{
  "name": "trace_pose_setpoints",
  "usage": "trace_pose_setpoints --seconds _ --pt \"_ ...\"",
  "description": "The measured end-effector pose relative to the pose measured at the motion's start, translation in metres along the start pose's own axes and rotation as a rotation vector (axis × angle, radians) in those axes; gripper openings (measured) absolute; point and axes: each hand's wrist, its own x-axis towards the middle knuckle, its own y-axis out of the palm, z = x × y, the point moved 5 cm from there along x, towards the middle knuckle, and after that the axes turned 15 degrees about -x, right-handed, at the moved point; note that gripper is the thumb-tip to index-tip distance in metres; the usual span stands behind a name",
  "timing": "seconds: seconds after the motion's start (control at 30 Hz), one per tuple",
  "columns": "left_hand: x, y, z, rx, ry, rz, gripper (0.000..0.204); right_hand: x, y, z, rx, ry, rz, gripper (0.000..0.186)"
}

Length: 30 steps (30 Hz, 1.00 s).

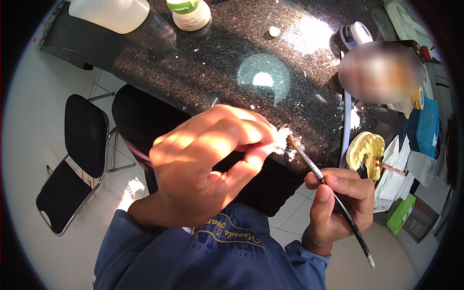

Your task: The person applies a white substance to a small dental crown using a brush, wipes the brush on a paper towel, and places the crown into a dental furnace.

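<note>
My left hand is closed in a pinch above the near edge of the dark speckled counter. Whatever sits between its thumb and fingertips is too small and bright to make out. Between the fingers of my right hand lies a thin paintbrush with a dark handle and brown bristles. The bristle tip points up and left, close to my left fingertips; contact between them cannot be told. White crumbs show on the counter around the tip. A yellow dental cast stands right of the brush.
A pale blue tube runs along the counter beside the cast. Farther back stand a white jug, a green-lidded bottle and a white tub. Papers and a blue basket lie right. Black chairs are left.
</note>
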Motion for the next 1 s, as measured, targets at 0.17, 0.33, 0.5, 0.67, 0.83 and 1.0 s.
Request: trace_pose_setpoints --seconds 0.17,0.33,0.5,0.67,0.83,1.0 --pt "0.0 0.0 0.0 -0.007 0.027 0.017 0.018 -0.002 -0.002 -0.001 0.062 -0.004 -0.023 0.026" --pt "0.0 0.0 0.0 -0.019 0.063 0.027 0.019 -0.003 -0.009 0.002 0.139 -0.11 0.031 0.032" --pt "-0.001 -0.001 0.001 -0.067 0.064 0.021 0.019 -0.004 -0.003 0.004 0.14 -0.153 0.0 0.027" --pt "-0.001 -0.001 0.002 -0.057 0.058 0.021 0.02 -0.003 0.0 0.003 0.148 -0.146 -0.068 0.026" --pt "-0.002 -0.001 0.003 -0.07 0.079 0.012 0.02 -0.001 0.0 0.003 0.113 -0.17 -0.04 0.028" --pt "-0.001 -0.001 0.002 -0.061 0.069 0.012 0.02 -0.001 0.0 0.003 0.115 -0.17 -0.032 0.028"
